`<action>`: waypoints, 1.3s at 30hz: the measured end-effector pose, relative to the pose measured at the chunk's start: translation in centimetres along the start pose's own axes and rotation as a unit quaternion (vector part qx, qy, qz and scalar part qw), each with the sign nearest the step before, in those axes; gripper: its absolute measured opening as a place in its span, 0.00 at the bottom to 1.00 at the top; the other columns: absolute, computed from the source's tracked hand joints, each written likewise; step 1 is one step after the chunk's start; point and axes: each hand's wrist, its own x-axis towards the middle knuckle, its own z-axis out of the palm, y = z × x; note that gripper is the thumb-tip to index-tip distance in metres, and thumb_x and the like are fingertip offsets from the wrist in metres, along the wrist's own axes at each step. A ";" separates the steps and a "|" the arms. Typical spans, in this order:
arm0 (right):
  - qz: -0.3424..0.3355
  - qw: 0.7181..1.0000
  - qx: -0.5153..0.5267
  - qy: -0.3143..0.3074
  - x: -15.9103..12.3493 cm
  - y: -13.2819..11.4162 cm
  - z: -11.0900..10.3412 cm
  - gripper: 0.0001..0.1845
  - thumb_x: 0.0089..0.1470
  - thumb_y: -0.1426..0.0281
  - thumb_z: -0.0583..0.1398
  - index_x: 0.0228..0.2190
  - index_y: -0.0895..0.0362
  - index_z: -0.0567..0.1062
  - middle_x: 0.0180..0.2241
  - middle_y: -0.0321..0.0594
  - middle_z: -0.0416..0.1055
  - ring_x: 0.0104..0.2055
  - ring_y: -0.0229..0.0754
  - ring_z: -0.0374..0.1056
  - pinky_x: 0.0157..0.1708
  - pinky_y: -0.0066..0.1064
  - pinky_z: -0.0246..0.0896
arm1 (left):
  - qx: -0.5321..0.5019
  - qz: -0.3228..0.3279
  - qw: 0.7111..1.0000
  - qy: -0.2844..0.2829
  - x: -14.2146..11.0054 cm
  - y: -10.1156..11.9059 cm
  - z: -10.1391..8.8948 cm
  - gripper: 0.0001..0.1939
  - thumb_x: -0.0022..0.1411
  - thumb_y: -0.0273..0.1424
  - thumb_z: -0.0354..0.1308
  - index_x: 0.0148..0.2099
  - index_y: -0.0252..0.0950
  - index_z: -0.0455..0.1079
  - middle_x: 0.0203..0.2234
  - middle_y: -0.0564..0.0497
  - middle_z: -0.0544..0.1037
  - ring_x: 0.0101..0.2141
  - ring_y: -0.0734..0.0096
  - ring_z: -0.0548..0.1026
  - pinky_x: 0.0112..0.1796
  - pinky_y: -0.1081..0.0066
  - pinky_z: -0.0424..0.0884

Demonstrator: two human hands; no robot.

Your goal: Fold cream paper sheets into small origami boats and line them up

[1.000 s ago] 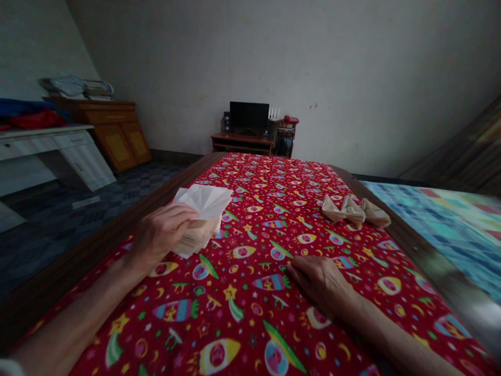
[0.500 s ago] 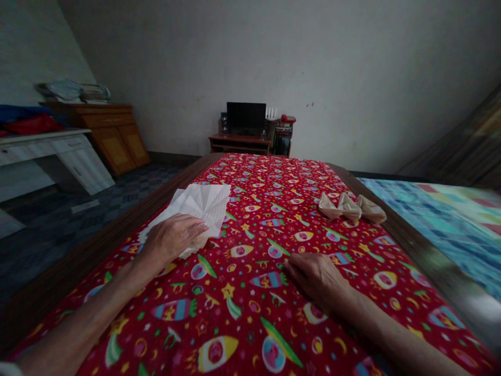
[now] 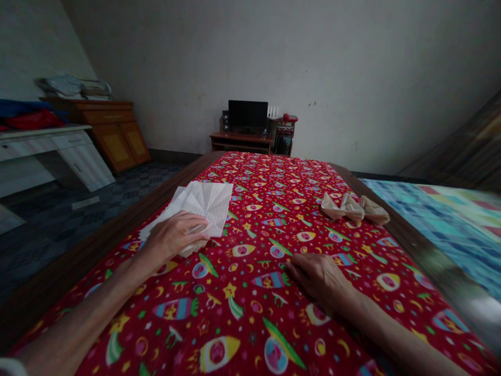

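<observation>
A: What can you see of the person?

B: Two bare forearms [image 3: 90, 300] reach in from the bottom corners and end in bare hands, the left hand [image 3: 174, 239] and the right hand [image 3: 319, 279].

A: Anything worn?

B: Only a pale sleeve cuff [image 3: 8, 367] at the bottom-left corner, probably white, though the frame cuts it off.

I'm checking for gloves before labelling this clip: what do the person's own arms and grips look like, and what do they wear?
Both forearms are bare, with no sleeve over them. The left grip and right grip are ungloved human hands, and no ring, watch or bracelet shows. A pale cloth edge at the lower-left corner may be a sleeve; the view cuts it off, so I cannot tell.
</observation>
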 end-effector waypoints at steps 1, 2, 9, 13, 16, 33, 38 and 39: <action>0.001 1.000 -0.001 -0.001 0.0 0.0 0.0 0.18 0.63 0.67 0.48 0.23 0.58 0.65 0.19 0.33 0.62 0.19 0.32 0.53 0.23 0.28 0.40 | -0.001 0.000 1.000 0.002 0.0 -0.1 0.1 0.22 0.55 0.52 0.55 0.39 0.40 0.77 0.38 0.48 0.80 0.42 0.62 0.74 0.43 0.65 0.69; 0.002 1.000 -0.001 -0.002 0.0 0.0 0.0 0.18 0.63 0.66 0.48 0.23 0.58 0.66 0.18 0.33 0.62 0.19 0.32 0.53 0.23 0.28 0.40 | -0.001 -0.001 1.000 0.004 0.0 -0.1 0.1 0.22 0.55 0.52 0.55 0.38 0.40 0.77 0.38 0.48 0.80 0.41 0.62 0.74 0.43 0.65 0.69; 0.007 1.000 -0.011 -0.004 -0.2 0.0 0.0 0.19 0.63 0.66 0.48 0.23 0.58 0.66 0.18 0.34 0.63 0.19 0.32 0.53 0.23 0.29 0.39 | -0.007 -0.008 1.000 0.004 0.0 0.1 0.1 0.25 0.55 0.54 0.54 0.39 0.40 0.77 0.38 0.48 0.80 0.41 0.61 0.74 0.42 0.65 0.69; 0.014 1.000 -0.005 -0.006 -0.1 0.0 0.1 0.19 0.63 0.65 0.48 0.23 0.58 0.66 0.18 0.34 0.62 0.19 0.32 0.54 0.23 0.29 0.39 | -0.003 -0.016 1.000 0.004 -0.1 0.1 0.1 0.24 0.56 0.53 0.54 0.39 0.40 0.77 0.38 0.48 0.79 0.42 0.61 0.74 0.43 0.65 0.69; 0.019 1.000 -0.003 -0.008 0.0 0.0 0.1 0.19 0.63 0.65 0.48 0.23 0.58 0.66 0.18 0.34 0.63 0.19 0.32 0.55 0.23 0.28 0.40 | 0.010 -0.021 1.000 0.001 -0.3 0.2 0.2 0.23 0.55 0.52 0.55 0.40 0.40 0.76 0.40 0.48 0.79 0.43 0.61 0.73 0.44 0.65 0.69; 0.019 1.000 0.004 -0.007 -0.1 0.0 0.1 0.20 0.63 0.65 0.47 0.23 0.58 0.67 0.18 0.35 0.63 0.19 0.32 0.54 0.23 0.28 0.40 | 0.129 0.026 0.991 0.010 -0.7 2.9 -0.1 0.20 0.58 0.46 0.56 0.47 0.40 0.73 0.46 0.48 0.76 0.46 0.59 0.72 0.43 0.64 0.68; 0.024 1.000 0.010 -0.012 0.0 -0.1 0.0 0.19 0.63 0.65 0.48 0.23 0.58 0.67 0.19 0.35 0.64 0.19 0.31 0.54 0.23 0.28 0.41 | 0.118 0.022 0.993 0.008 -0.5 3.3 -0.2 0.21 0.60 0.48 0.52 0.45 0.39 0.73 0.43 0.48 0.77 0.44 0.60 0.72 0.41 0.65 0.69; 0.024 1.000 0.010 -0.013 0.0 -0.1 0.0 0.19 0.63 0.65 0.48 0.23 0.58 0.67 0.19 0.35 0.64 0.19 0.32 0.55 0.23 0.28 0.41 | 0.121 0.024 0.992 0.008 -0.5 3.2 -0.1 0.20 0.61 0.47 0.52 0.45 0.39 0.73 0.42 0.48 0.77 0.44 0.60 0.72 0.41 0.65 0.69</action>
